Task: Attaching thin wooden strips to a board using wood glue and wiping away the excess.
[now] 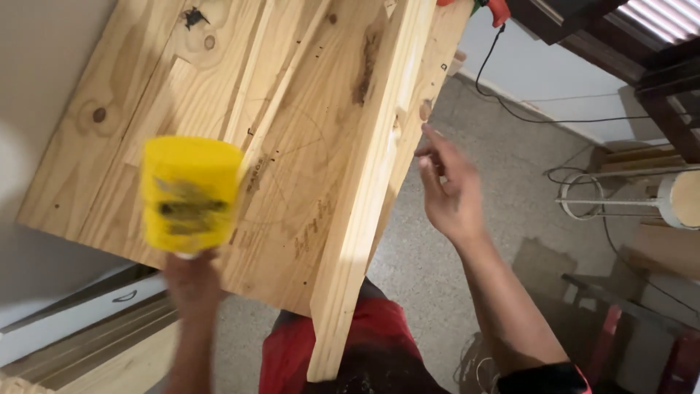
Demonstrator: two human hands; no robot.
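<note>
A person's left hand (pixel 191 281) is clenched around the handle of a yellow-headed mallet (pixel 189 193), its fingers wrapped tight just below the blurred head, which rises straight above the knuckles and bears dark smudges on its face. Behind the mallet head, and spreading away from those fingers on every side, lies a wide pine panel (pixel 219 95) of glued boards, marked with knots and faint pencilled arcs.

The right hand (pixel 448 190) is released and holds nothing: its fingers (pixel 430 157) are loosely spread, the tips just beside the edge of a long pine plank (pixel 364 211) that stands on its edge across the panel. Whether they touch the wood cannot be told.

Beyond the right hand's outer side, a speckled floor (pixel 510 168) carries a black cable (pixel 525 117) running along a pale wall. Farther out from the fingers stand a wire frame with a round wooden disc (pixel 685 198) and dark timber pieces. Below both wrists, the person's red shorts (pixel 350 343) show.
</note>
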